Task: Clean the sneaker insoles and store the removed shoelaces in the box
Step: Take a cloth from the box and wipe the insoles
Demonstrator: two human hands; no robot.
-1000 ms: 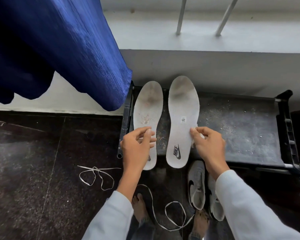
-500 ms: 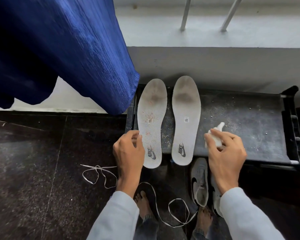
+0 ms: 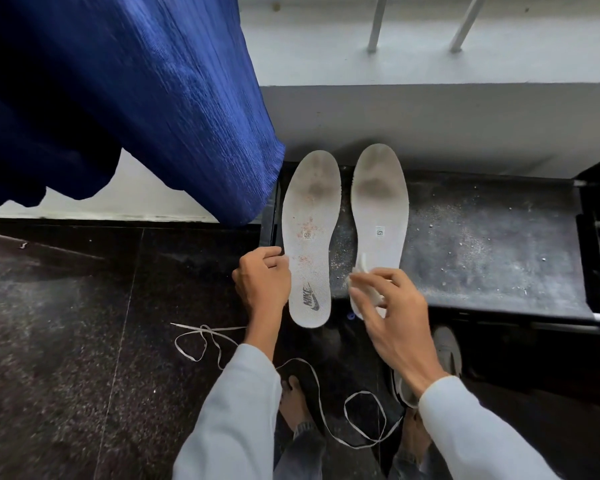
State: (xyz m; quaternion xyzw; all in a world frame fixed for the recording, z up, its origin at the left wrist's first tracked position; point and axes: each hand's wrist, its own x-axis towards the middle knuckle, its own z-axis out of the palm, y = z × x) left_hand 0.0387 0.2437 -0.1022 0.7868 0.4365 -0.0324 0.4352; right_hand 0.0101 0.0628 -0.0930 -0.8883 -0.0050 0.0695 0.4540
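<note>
Plainly, cleaning is the step in hand. Two insoles lie side by side, toes far, on a dusty black bench, their heels hanging over its near edge, probably so the hands can reach them. The left insole is pale woven fabric, flecked with reddish specks at mid-length and smudged grey at the toe, with a printed logo at the heel. The right insole has a darker grey patch at its far end.

The hands are apart. The left hand curls its fingers on the left edge of the left insole, seemingly to steady it. The right hand pinches a crumpled white wipe between thumb and forefinger over the near part of the right insole, other fingers spread; whether the wipe touches cannot be told.

Flat white laces lie looped on the dark speckled floor, not yet stored. No box shows. A grey sneaker sits under the bench's near edge.
</note>
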